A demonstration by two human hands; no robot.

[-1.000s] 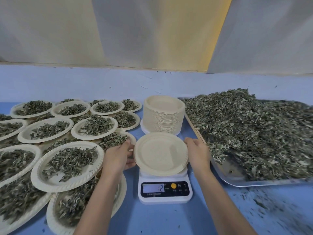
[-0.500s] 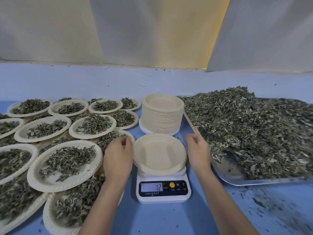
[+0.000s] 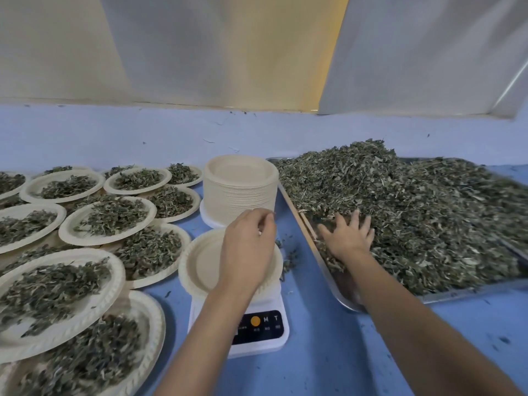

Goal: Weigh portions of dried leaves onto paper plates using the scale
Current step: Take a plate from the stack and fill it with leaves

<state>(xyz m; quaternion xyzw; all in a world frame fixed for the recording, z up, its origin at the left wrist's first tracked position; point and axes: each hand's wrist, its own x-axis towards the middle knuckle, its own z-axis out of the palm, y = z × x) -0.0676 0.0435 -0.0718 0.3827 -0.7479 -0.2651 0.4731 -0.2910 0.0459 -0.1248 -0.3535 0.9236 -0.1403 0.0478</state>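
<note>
**Spill on the way over, and a readout nobody can see**

Head view. The right hand (image 3: pixel 350 235) lies right of centre with its fingers spread wide and flat on the near edge of the dried leaves (image 3: pixel 414 212). These are heaped on the metal tray (image 3: pixel 347 292) that fills the right of the frame. It grips nothing yet.

The left hand (image 3: pixel 248 247) hovers at centre over the empty paper plate (image 3: pixel 200 261). Its fingers are loosely curled and nothing shows in them. That plate sits on the scale (image 3: pixel 265 335) at lower centre.

The likely trouble:
- A strip of blue table (image 3: pixel 328 352) lies between tray and plate. A loose, overfull grab would probably shed leaves there, where stray leaves (image 3: pixel 288 261) already lie.
- The left forearm covers the scale's display, so a portion could go over or under unnoticed.
- If the left hand rests on the plate, the reading would be off. The light plate could also tip or slide off the small platform.
- The stack of paper plates (image 3: pixel 241 184) stands just above the left hand, near enough for a careless swing to knock it.
- The filled plates (image 3: pixel 111 215) crowd the left of the frame, overlapping, so a nudge could mix portions.
</note>
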